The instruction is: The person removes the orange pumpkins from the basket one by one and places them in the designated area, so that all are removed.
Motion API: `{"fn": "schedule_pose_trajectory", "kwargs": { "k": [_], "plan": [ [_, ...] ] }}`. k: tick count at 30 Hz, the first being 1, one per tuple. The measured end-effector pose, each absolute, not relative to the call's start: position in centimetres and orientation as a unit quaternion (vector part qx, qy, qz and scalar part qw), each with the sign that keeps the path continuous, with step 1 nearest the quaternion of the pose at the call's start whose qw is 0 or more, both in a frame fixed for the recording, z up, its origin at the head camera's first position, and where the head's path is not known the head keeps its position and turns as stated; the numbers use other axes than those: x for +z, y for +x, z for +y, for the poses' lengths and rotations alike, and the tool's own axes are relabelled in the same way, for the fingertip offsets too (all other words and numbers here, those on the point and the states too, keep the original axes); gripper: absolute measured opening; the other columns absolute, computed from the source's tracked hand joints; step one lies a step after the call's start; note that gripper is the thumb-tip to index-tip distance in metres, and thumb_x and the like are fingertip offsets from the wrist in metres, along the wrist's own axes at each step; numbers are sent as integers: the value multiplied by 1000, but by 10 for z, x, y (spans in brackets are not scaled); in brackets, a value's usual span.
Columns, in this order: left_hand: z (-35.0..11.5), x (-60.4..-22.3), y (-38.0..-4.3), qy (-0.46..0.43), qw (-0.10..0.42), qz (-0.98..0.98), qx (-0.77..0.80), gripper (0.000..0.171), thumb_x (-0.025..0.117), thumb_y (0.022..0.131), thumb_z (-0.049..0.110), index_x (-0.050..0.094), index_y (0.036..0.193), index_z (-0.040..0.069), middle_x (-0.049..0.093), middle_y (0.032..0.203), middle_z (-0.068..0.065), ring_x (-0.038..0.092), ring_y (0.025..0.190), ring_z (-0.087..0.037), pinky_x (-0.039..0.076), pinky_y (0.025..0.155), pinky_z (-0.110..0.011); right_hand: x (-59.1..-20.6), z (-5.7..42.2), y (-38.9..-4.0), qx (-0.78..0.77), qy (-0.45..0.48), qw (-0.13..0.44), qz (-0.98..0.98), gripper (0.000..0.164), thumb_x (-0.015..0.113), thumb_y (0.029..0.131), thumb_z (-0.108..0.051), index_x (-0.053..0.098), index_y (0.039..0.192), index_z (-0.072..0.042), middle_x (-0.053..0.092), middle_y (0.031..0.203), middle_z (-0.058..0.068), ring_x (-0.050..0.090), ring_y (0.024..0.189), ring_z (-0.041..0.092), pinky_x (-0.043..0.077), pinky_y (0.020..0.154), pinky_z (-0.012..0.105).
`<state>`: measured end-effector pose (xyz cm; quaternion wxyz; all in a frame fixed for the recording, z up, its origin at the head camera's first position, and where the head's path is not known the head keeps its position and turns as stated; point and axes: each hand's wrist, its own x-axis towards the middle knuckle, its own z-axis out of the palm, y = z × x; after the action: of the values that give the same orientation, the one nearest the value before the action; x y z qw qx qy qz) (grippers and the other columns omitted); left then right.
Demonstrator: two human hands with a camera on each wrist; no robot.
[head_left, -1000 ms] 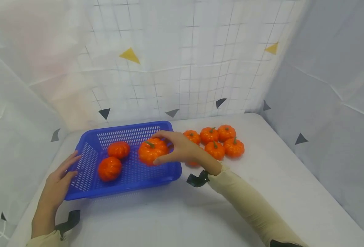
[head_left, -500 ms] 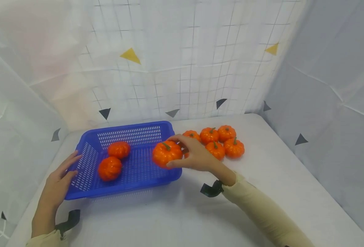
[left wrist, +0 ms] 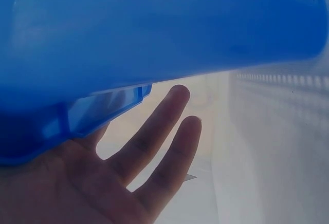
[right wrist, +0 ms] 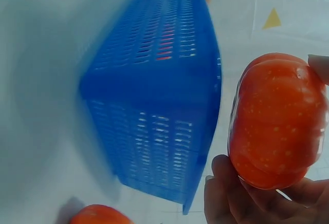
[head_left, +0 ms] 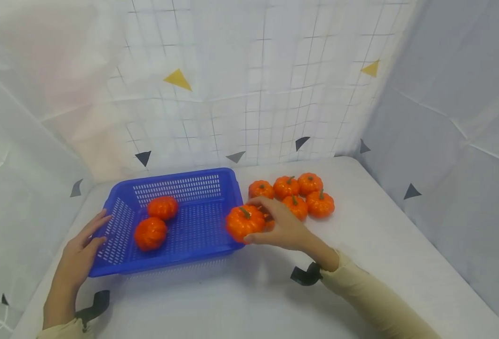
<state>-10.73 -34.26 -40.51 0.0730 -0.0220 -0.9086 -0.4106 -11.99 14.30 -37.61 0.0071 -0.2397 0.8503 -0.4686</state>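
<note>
My right hand [head_left: 285,228] holds a small orange pumpkin [head_left: 245,223] with a green stem, between thumb and fingers, over the right rim of a blue plastic basket [head_left: 177,258]. In the right wrist view the held pumpkin [right wrist: 277,124] is beside the basket's rim, its smooth underside facing the camera. Two pumpkins lie inside the basket: one [head_left: 163,207] farther back, one [head_left: 150,233] nearer. At the basket's left side rests my left hand [head_left: 77,256], thumb and fingers spread at the rim. The left wrist view shows two fingers [left wrist: 154,136] extended below the rim; the other fingertips are hidden.
On the white table [head_left: 169,306], several more pumpkins [head_left: 320,204] sit right of the basket, behind my right hand, which partly hides one. A white sheet wall [head_left: 224,117] with grid lines stands behind, and a grey sheet [head_left: 457,117] borders the right side.
My right hand has carried its pumpkin right and toward me, from above the basket's interior to its right rim. The left hand and the two pumpkins in the basket have stayed put.
</note>
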Motion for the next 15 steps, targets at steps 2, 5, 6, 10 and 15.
{"fn": "schedule_pose_trajectory", "kwargs": {
  "k": [2,5,6,10,15],
  "plan": [
    [-343,-406,-107,-22,73,-907,-414,52,39,111,15,37,162,10,21,171,-12,12,154,-46,13,111,-80,-379,146,-118,-465,-234,8,854,73,89,77,-46,59,138,-21,61,129,-4,57,118,22,53,97,48],
    [-343,-406,-108,-24,70,-905,-419,52,39,111,15,37,162,10,20,171,-11,11,154,-46,13,110,-81,-385,150,-116,-463,-231,5,856,75,90,76,-47,58,139,-20,61,130,-4,57,118,21,52,99,52],
    [-343,-406,-108,-26,71,-905,-419,51,39,111,15,37,162,10,21,171,-11,11,154,-46,13,110,-81,-387,151,-115,-464,-231,3,855,75,90,76,-47,58,139,-20,61,131,-5,57,119,21,51,100,52],
    [-343,-406,-108,-29,73,-905,-417,51,40,111,15,37,162,9,21,171,-12,12,154,-47,13,111,-81,-393,156,-113,-481,-235,-5,845,71,90,78,-45,58,137,-22,62,130,-8,58,119,18,51,100,50],
    [-343,-405,-108,-28,73,-907,-414,51,40,111,14,37,162,8,21,170,-14,12,153,-49,13,110,-81,-394,159,-110,-492,-243,-13,836,67,89,79,-43,58,136,-24,63,128,-9,59,116,18,54,96,48]
  ]
}}
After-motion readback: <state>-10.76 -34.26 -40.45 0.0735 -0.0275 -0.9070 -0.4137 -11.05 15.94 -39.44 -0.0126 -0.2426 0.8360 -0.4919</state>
